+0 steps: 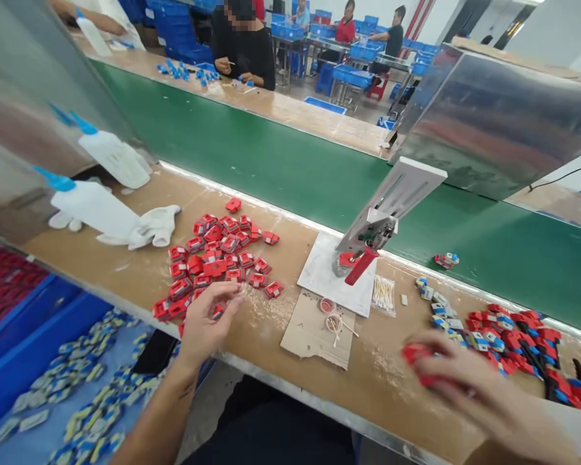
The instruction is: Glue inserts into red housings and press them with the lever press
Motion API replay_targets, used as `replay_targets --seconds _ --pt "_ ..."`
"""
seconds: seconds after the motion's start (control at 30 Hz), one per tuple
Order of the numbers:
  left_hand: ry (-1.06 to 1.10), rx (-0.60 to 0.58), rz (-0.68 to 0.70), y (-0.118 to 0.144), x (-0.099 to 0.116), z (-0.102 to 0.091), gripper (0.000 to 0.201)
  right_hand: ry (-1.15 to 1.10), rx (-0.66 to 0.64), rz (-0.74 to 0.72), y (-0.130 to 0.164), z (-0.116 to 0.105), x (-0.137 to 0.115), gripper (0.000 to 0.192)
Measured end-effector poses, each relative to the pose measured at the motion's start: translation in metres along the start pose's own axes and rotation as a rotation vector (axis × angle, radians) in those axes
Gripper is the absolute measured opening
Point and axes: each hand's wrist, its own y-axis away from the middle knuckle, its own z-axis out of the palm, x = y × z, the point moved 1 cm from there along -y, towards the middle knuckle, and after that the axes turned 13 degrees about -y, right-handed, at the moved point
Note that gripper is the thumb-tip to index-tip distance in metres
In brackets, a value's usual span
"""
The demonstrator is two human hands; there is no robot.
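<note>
My left hand reaches over the near edge of a pile of small red plastic parts on the brown workbench, fingers bent and touching the nearest pieces; whether it grips one I cannot tell. My right hand, blurred by motion, is closed around a red part above the bench's front right. Just beyond it lies a heap of assembled red-and-blue pieces and a few small blue-white chips.
A toggle press with a red handle stands on a white plate. Cardboard, a small cap and cotton swabs lie before it. White bottles and gloves sit left. A blue bin holds chips. Green conveyor behind; a person works opposite.
</note>
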Motion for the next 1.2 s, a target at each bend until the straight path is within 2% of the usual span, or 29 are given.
replay_targets --seconds 0.1,0.17,0.23,0.3,0.37,0.43,0.47,0.53,0.6,0.63,0.7,0.77,0.83,0.9,0.97,1.0,1.1,1.2 --pt "-0.071 0.034 0.003 0.010 -0.001 0.000 0.010 -0.016 -0.044 -0.103 0.021 0.058 -0.077 0.029" --pt "-0.109 0.049 0.017 0.013 0.000 0.000 0.010 0.026 -0.063 -0.140 0.028 0.088 -0.121 0.030" --pt "-0.134 0.067 0.030 0.015 0.001 -0.001 0.008 0.043 -0.081 -0.153 0.031 0.103 -0.150 0.032" --pt "-0.162 0.083 0.040 0.018 0.003 -0.003 0.007 0.054 -0.090 -0.153 0.034 0.104 -0.161 0.037" --pt "-0.171 0.098 0.028 0.024 0.006 -0.004 0.008 0.041 -0.055 -0.165 0.043 0.096 -0.159 0.046" --pt "-0.070 0.031 -0.009 0.033 0.013 0.002 0.012 -0.056 0.051 -0.183 0.060 0.085 -0.151 0.055" --pt "0.048 -0.063 -0.036 0.038 0.019 0.008 0.017 -0.127 0.130 -0.190 0.070 0.081 -0.147 0.059" --pt "0.374 -0.337 -0.119 0.048 0.035 0.027 0.033 -0.233 0.284 -0.194 0.088 0.074 -0.140 0.072" --pt "0.687 -0.594 -0.257 0.052 0.053 0.048 0.045 -0.231 0.366 -0.186 0.100 0.071 -0.136 0.083" --pt "0.792 -0.679 -0.346 0.051 0.061 0.057 0.046 -0.209 0.377 -0.183 0.104 0.068 -0.133 0.085" --pt "0.900 -0.768 -0.516 0.044 0.070 0.070 0.040 -0.194 0.399 -0.185 0.111 0.059 -0.123 0.085" --pt "0.924 -0.776 -0.599 0.030 0.070 0.076 0.033 -0.225 0.472 -0.174 0.121 0.046 -0.105 0.084" --pt "0.908 -0.736 -0.567 0.011 0.066 0.079 0.031 -0.241 0.509 -0.125 0.134 0.034 -0.085 0.072" --pt "0.878 -0.699 -0.468 -0.007 0.062 0.084 0.033 -0.228 0.402 -0.082 0.144 0.029 -0.066 0.049" --pt "0.849 -0.686 -0.353 -0.023 0.059 0.094 0.039 -0.218 0.235 -0.095 0.147 0.033 -0.055 0.023" --pt "0.836 -0.681 -0.293 -0.029 0.059 0.100 0.044 -0.221 0.178 -0.112 0.146 0.036 -0.052 0.016" --pt "0.777 -0.631 -0.135 -0.038 0.058 0.118 0.055 -0.251 0.171 -0.142 0.134 0.046 -0.049 0.020" --pt "0.710 -0.569 -0.050 -0.033 0.056 0.127 0.053 -0.285 0.208 -0.142 0.122 0.051 -0.046 0.018"
